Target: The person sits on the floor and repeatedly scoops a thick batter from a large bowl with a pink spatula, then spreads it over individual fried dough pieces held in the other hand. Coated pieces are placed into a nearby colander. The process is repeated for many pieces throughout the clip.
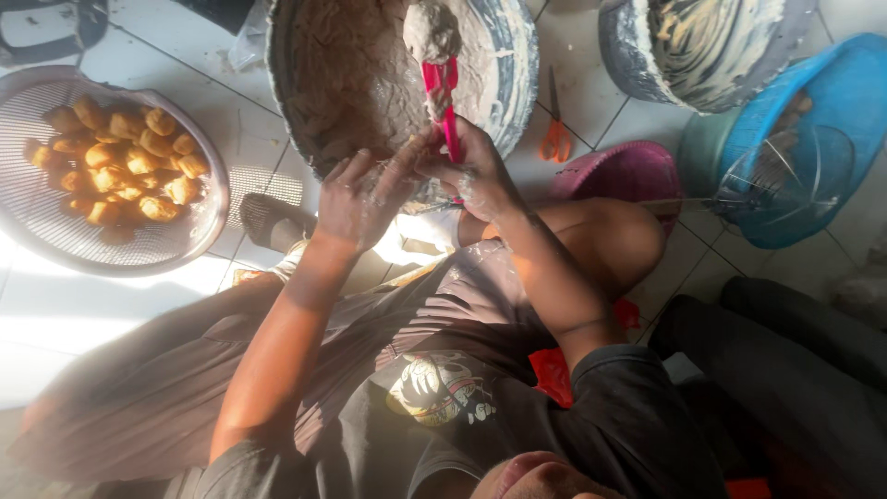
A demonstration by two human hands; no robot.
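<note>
Head view, left to right: at far left, on the white tiled floor [55, 314], a round mesh strainer [37, 236] heaped with golden fried pieces [120, 166], well apart from both hands. Right of it, at the far middle, a wide grey bowl [513, 65], its wall smeared pale, filled with brownish dough [342, 83]. Near the bowl's near rim, the left hand [356, 199], smeared with dough, grip released: fingers spread and stretched up toward the right hand, fingertips just beside it, holding nothing visible. Touching or nearly touching it on the right, the right hand [471, 171], grip clenched around the lower end of a red-handled spoon [448, 106]. Spoon upright in the picture, reaching from the hand across the bowl toward its far side, with a lump of dough [432, 32] at the far end. Farther right, on the floor beside the bowl, small orange scissors [555, 139]. Next, a pink bowl [628, 171] near the bent knee. Beyond, at far right, a second grey bowl [628, 65] streaked with pale batter, and beside it a blue basin [832, 83] with a wire skimmer [776, 176] lying across its near edge. Dark clothing and both forearms across the near part of the scene.
</note>
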